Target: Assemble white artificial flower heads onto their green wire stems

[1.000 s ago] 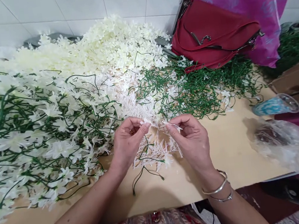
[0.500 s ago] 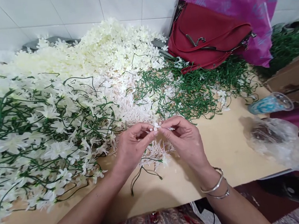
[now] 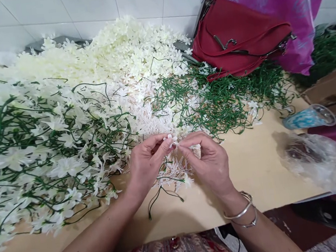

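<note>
My left hand (image 3: 146, 159) pinches a small white artificial flower (image 3: 169, 138) between thumb and forefinger. Close beside it, the thumb and forefinger of my right hand (image 3: 206, 154) are pressed together at the flower's underside, on a thin white piece, perhaps its stamen. Below both hands lies a scatter of white stamens (image 3: 176, 172), with more heaped behind them (image 3: 148, 118). A loose green stem (image 3: 163, 190) rests on the table in front of me.
Finished-looking white flowers on green stems (image 3: 65, 163) cover the left side. Cream blossoms (image 3: 134, 48) are piled against the tiled wall, and green stems (image 3: 220, 103) lie right of centre. A red handbag (image 3: 242, 35), plastic cup (image 3: 308, 117) and clear bag (image 3: 315, 157) sit at right.
My fingertips have drawn slightly apart, and the flower has shifted a little left with my left hand. The whole view has turned slightly.
</note>
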{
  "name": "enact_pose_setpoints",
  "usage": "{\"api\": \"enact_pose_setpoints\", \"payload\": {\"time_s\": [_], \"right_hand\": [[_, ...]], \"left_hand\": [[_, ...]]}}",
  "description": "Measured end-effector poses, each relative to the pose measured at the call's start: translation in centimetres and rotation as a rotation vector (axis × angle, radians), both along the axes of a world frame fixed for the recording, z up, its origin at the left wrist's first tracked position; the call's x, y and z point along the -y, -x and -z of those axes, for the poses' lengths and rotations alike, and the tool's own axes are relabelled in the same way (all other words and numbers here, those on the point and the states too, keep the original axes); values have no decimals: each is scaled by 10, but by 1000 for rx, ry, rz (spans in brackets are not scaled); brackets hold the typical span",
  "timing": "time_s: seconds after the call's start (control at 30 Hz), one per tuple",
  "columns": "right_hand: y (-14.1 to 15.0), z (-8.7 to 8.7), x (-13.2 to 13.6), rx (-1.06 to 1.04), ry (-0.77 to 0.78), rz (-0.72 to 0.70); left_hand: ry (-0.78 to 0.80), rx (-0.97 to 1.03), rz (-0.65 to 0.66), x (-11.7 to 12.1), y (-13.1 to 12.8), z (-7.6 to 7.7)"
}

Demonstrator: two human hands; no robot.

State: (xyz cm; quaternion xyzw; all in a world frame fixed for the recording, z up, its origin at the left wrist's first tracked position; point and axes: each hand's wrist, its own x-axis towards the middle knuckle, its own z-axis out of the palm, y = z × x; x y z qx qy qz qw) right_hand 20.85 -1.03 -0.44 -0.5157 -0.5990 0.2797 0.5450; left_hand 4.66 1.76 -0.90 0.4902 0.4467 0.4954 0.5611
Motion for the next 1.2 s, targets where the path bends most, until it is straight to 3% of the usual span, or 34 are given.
{"api": "enact_pose_setpoints", "payload": {"time_s": [0.27, 0.4, 0.6, 0.83, 1.03, 1.2], "right_hand": [[2, 3, 0, 1, 100, 39], [5, 4, 1, -110, 162, 32], [7, 4, 0, -253, 240, 39], [1, 1, -3, -365, 324, 25], [0, 4, -6, -409, 314, 6], [2, 6, -4, -302, 274, 21]], "left_hand": [[-148, -192, 109, 6, 0, 2], [-304, -378, 135, 7, 1, -3], [-449, -461, 160, 8, 0, -9], [-347, -399, 135, 8, 0, -5], [-123, -124, 158, 4, 0, 6], [-267, -323, 168, 5, 2, 0]]}}
